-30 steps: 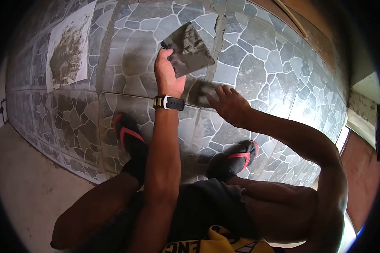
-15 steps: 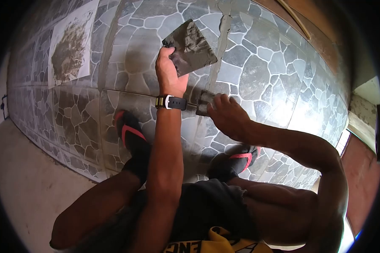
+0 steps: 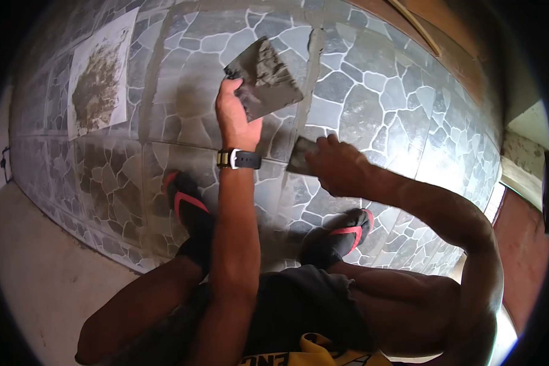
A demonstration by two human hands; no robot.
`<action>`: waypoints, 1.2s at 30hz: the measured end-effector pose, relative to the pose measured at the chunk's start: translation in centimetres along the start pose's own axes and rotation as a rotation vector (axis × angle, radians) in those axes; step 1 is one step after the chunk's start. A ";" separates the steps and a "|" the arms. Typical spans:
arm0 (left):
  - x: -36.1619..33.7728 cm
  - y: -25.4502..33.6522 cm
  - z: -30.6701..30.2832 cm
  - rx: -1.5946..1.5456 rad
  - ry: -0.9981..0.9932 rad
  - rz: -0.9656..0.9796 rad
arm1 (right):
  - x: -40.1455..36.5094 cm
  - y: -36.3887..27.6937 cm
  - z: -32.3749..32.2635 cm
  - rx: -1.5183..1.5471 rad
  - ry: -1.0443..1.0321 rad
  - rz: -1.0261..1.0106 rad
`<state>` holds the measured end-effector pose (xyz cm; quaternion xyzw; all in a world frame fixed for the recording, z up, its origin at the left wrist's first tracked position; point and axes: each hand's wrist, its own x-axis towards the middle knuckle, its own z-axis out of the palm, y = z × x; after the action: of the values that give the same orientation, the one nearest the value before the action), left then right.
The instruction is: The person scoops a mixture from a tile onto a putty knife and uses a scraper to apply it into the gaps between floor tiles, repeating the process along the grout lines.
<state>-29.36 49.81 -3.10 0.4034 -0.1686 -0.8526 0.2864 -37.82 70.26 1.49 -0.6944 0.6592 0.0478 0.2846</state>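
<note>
My left hand (image 3: 236,116) grips a flat square board (image 3: 268,99) by its near left edge, thumb on top. A ridged heap of wet grey mortar (image 3: 270,66) lies on the board's far side. To the right and nearer to me, my right hand (image 3: 341,166) is closed on a small dark flat scraper (image 3: 301,157), its blade pointing left over the joint between tiles. Grey mortar fills the tile joint (image 3: 315,58) beyond the blade. The floor tiles (image 3: 363,91) carry a grey stone pattern with white lines.
A white sheet smeared with mortar (image 3: 99,85) lies on the floor at the left. My feet in red-strapped sandals (image 3: 189,201) stand on the tiles either side of the joint. A long thin strip (image 3: 416,27) lies at the far right edge.
The board in my left hand has moved slightly left and nearer to me. My right hand has shifted a little right, and more of the scraper's blade shows, turned flatter.
</note>
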 end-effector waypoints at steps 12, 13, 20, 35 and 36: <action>0.2 0.3 0.5 0.041 -0.060 0.031 | 10.0 22.6 -8.7 -0.228 0.308 0.390; 0.4 0.3 0.5 0.041 -0.088 0.039 | 10.5 22.5 -9.1 -0.230 0.356 0.402; 1.6 1.3 -1.4 0.032 -0.037 0.037 | 15.0 23.1 -8.9 -0.309 0.153 0.453; 2.8 3.1 0.7 0.041 0.016 0.056 | 6.4 4.2 2.2 -0.468 0.327 -0.097; 2.8 3.1 0.8 0.044 0.014 0.063 | 6.4 3.0 1.6 -0.059 0.173 -0.133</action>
<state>-30.33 45.70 -2.70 0.4103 -0.1978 -0.8363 0.3051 -39.38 65.35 -3.67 -0.7462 0.6321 -0.0118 0.2084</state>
